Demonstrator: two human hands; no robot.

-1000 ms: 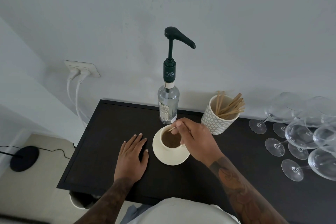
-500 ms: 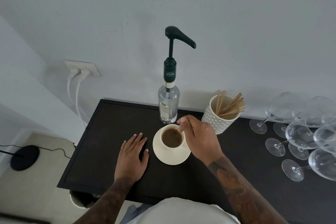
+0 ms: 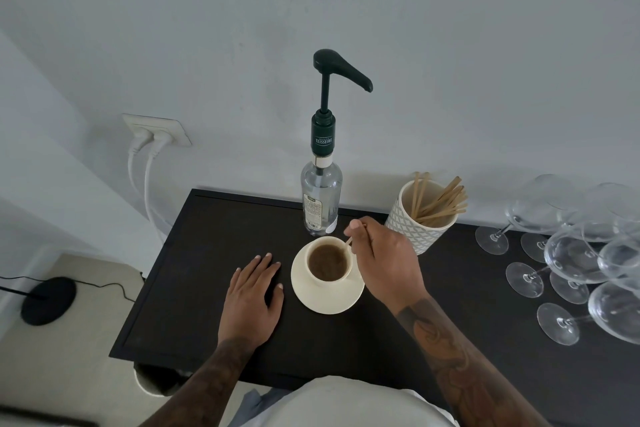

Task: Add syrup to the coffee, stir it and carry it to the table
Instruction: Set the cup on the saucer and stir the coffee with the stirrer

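Over cup [image 3: 328,262] right hand [image 3: 384,262] pinches stirrer [image 3: 348,241] (in coffee); left hand [image 3: 252,298] flat, fingers spread.

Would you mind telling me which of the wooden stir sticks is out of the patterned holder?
The thin wooden stir stick pinched by the right hand, its tip dipping into the cream coffee cup. The other sticks stand bundled in the patterned white holder.
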